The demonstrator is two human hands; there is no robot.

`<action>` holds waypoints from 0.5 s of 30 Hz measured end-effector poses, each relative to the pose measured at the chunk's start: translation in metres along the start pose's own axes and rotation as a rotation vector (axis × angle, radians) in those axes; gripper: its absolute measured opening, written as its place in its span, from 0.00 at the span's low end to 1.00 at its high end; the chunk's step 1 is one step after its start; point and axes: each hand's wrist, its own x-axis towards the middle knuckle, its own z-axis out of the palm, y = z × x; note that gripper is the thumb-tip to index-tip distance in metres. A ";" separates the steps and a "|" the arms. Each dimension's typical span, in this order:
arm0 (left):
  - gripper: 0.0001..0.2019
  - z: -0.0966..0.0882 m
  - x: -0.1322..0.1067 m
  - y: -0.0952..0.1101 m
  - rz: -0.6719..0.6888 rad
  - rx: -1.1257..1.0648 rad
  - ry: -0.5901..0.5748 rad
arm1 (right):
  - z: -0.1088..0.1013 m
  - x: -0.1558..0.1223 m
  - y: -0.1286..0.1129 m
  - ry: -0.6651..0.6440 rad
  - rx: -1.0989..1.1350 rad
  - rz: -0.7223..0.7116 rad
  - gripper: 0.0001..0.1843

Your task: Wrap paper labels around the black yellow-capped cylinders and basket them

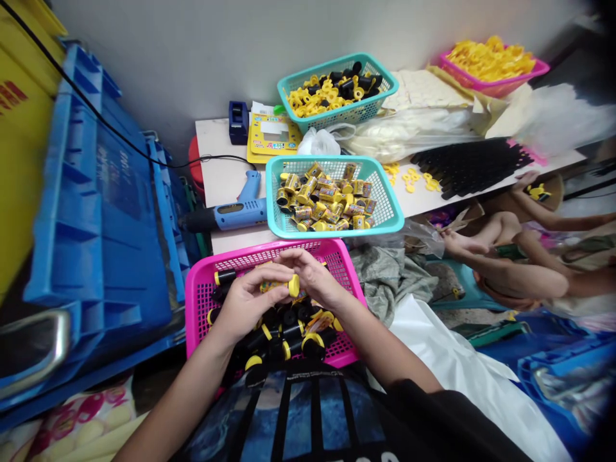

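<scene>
Above the pink basket (195, 282), my left hand (248, 295) holds a small cylindrical tube (275, 285) between thumb and fingers. A yellow cap on the tube faces right, and part of a printed label shows. Close against the cap end is my right hand (312, 279), its fingers extended and slightly curved toward the left fingertips; whether they touch the tube is hard to tell. Beneath both hands, the pink basket contains black tubes with yellow caps (291, 330) and a few printed label pieces (321, 321).
A teal basket (392, 215) of labelled tubes stands just ahead. Left of it lies a blue heat gun (240, 213) with a cord. Farther back are another teal basket (332, 119), a tape dispenser (238, 122) and black sticks (469, 167). Blue crates (103, 212) rise at left; another person's arm (553, 215) shows right.
</scene>
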 end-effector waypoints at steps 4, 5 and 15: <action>0.19 0.003 -0.001 0.005 -0.015 0.047 0.029 | -0.002 -0.005 0.001 -0.086 0.045 0.033 0.30; 0.18 0.004 -0.002 0.006 -0.035 0.067 0.026 | -0.001 -0.005 0.002 -0.098 0.068 0.041 0.30; 0.15 0.008 -0.009 0.009 -0.046 0.282 0.084 | 0.005 -0.004 0.008 -0.020 0.065 0.014 0.34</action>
